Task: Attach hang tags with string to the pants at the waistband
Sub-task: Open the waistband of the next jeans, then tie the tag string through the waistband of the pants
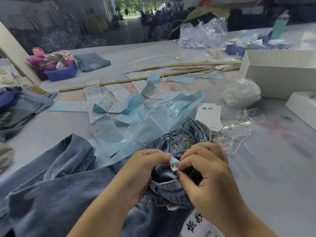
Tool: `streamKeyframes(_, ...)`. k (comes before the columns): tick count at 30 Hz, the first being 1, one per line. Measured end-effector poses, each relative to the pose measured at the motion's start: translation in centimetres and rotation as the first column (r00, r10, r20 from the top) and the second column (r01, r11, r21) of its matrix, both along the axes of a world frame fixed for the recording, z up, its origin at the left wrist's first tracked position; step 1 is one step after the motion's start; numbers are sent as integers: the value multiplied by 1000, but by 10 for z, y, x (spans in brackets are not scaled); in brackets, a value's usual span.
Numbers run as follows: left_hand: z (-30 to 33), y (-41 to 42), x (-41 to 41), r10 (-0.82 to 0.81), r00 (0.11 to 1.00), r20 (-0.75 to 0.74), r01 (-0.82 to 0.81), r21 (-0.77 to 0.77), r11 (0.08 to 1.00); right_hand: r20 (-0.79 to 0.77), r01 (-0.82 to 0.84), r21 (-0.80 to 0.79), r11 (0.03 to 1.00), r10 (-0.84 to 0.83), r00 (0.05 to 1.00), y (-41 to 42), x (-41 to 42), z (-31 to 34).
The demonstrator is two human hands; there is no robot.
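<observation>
The grey table (171,53) is carrying everything, and the pants (59,190), soft heavy denim, are sprawling from nine o'clock toward the centre, likely to slump and drag, so the stiffer stitched waistband (171,185) seems the sensible place to take hold. Both hands are working close together there: the left hand (136,175) is gripping the bunched waistband, while the right hand (205,178) is pinching the small sewn size label (174,164), which is reading "XS". A white hang tag (196,223) is lying at five o'clock, printed "1103#" under large characters. More tags (209,117) are sitting at one o'clock, beside thin loose strings (239,134), light and prone to tangling.
</observation>
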State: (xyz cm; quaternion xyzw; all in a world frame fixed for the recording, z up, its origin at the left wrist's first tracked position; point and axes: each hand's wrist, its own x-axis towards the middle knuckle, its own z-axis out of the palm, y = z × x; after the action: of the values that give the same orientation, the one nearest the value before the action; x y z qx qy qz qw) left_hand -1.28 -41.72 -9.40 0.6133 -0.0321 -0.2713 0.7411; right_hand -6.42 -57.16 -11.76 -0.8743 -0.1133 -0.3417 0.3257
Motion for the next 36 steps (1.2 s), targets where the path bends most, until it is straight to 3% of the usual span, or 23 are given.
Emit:
streamKeyframes(3,-6,-6,-3,34,951,307,-79,137,987,-76,27,-22,999,-29,997,-12,2,1)
streamKeyframes(6,1,6,8,-161,781,603,-135,415,900,-262,167,39,985,-151,953,-33,9,8)
streamKeyframes(8,12,11,18,-361,713,601,-84,585,807,-352,221,33,975,-195,915,-41,14,12)
streamKeyframes(10,10,6,26,-560,634,534,-63,757,651,-375,238,6,971,-218,901,-39,17,17)
streamKeyframes(12,3,-5,31,-613,588,528,-175,823,541,-326,243,-17,970,-236,916,-33,23,22)
streamKeyframes(15,-6,-14,46,-521,653,550,-283,815,506,-187,224,19,974,-216,958,-20,39,35)
streamKeyframes(18,2,-20,69,-490,664,565,-295,800,522,-169,132,5,991,-129,977,3,62,53)
streamKeyframes(21,12,-17,96,-587,618,523,-317,849,422,-323,48,-155,987,-96,942,27,94,62)
streamKeyframes(25,8,9,154,-516,692,505,-350,859,373,-493,7,-255,967,-137,859,55,146,76)
streamKeyframes(28,-8,38,198,-346,783,517,-418,849,323,-612,-49,-159,986,-59,789,85,194,82)
streamKeyframes(32,-46,68,229,-199,854,481,-427,866,261,-802,-60,-22,998,18,596,112,268,67)
streamKeyframes(36,-69,81,247,-141,836,531,-487,835,255,-811,119,143,983,47,583,120,327,30)
